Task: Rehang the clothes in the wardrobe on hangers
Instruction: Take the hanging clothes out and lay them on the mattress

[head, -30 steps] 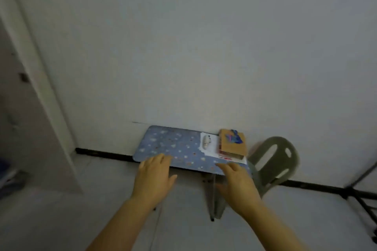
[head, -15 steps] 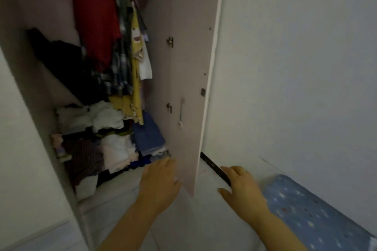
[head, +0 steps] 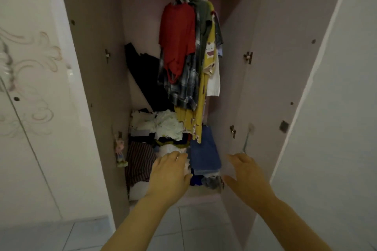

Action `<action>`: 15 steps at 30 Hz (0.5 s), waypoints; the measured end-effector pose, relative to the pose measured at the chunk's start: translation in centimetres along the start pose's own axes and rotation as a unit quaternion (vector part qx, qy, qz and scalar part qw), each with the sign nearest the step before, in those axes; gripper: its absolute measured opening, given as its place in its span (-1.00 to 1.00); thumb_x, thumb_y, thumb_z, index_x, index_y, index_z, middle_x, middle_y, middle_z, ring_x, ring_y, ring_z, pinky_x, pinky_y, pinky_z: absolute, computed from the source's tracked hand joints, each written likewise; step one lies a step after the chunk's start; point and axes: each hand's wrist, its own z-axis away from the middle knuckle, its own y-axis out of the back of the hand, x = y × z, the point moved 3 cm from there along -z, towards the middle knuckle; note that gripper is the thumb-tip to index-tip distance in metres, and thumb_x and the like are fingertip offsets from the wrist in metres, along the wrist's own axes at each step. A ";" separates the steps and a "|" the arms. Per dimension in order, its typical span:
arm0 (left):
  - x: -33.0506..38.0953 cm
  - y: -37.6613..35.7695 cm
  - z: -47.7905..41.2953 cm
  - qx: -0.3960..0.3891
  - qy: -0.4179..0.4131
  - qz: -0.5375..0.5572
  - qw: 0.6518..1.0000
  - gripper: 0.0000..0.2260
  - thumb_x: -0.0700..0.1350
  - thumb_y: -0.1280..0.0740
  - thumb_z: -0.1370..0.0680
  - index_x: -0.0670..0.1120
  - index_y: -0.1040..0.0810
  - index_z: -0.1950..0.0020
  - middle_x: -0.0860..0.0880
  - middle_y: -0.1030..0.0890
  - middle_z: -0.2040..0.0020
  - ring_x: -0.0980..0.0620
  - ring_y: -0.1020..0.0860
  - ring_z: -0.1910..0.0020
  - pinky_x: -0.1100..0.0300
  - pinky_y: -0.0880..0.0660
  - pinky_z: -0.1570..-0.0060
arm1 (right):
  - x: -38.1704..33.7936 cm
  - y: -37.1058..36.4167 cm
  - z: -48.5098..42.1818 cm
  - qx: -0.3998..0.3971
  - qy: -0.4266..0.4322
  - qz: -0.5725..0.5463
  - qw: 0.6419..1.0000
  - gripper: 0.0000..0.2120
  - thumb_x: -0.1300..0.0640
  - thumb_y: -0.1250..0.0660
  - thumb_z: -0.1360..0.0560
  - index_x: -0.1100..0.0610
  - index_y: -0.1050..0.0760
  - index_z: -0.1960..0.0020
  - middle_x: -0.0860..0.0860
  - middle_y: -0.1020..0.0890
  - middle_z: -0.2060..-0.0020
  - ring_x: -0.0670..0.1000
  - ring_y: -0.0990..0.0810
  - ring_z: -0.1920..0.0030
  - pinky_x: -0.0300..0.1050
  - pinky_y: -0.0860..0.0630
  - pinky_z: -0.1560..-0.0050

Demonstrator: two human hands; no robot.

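Observation:
An open wardrobe fills the view. On hangers at its top hang a red shirt, a plaid shirt, a yellow printed garment and a white piece. A dark garment slumps against the back wall. Below lies a pile of loose clothes: white items, a striped one, a blue folded one. My left hand is stretched out, palm down, in front of the pile, holding nothing. My right hand is spread open beside the blue garment, empty.
The right wardrobe door stands open, with hinges and a handle near my right hand. A closed door with swirl decoration is on the left. A small doll leans at the left inner wall. Pale floor tiles lie below.
The view swung left from a small table and chair by the wall to face the open wardrobe. Both hands have reached forward toward the clothes pile.

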 end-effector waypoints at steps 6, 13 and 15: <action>-4.9 -1.3 -10.1 0.039 0.020 0.007 0.999 -0.56 0.11 -0.16 -0.58 0.06 -0.21 -0.44 0.08 -0.32 -0.38 0.07 -0.29 -0.32 0.21 -0.18 -0.23 | -0.4 -1.0 -12.9 0.024 0.040 -0.001 0.999 -0.51 0.01 -0.30 -0.52 -0.02 -0.29 -0.42 0.02 -0.40 -0.27 0.06 -0.37 -0.25 -0.18 -0.29 -0.21; -9.8 -1.4 -22.2 0.063 0.036 0.026 0.997 -0.52 0.12 -0.17 -0.58 0.05 -0.18 -0.47 0.05 -0.27 -0.43 0.05 -0.25 -0.36 0.20 -0.15 -0.27 | -1.4 0.0 -26.4 0.051 0.091 0.004 0.995 -0.50 0.02 -0.28 -0.54 -0.01 -0.25 -0.44 0.03 -0.40 -0.26 0.05 -0.39 -0.23 -0.18 -0.31 -0.24; -10.8 -1.5 -25.4 0.073 0.040 0.031 0.996 -0.51 0.12 -0.18 -0.57 0.05 -0.18 -0.47 0.05 -0.27 -0.43 0.05 -0.25 -0.37 0.18 -0.16 -0.29 | -1.3 0.3 -29.7 0.056 0.103 -0.001 0.993 -0.48 0.03 -0.28 -0.54 0.01 -0.23 -0.46 0.03 -0.39 -0.28 0.05 -0.38 -0.25 -0.19 -0.31 -0.24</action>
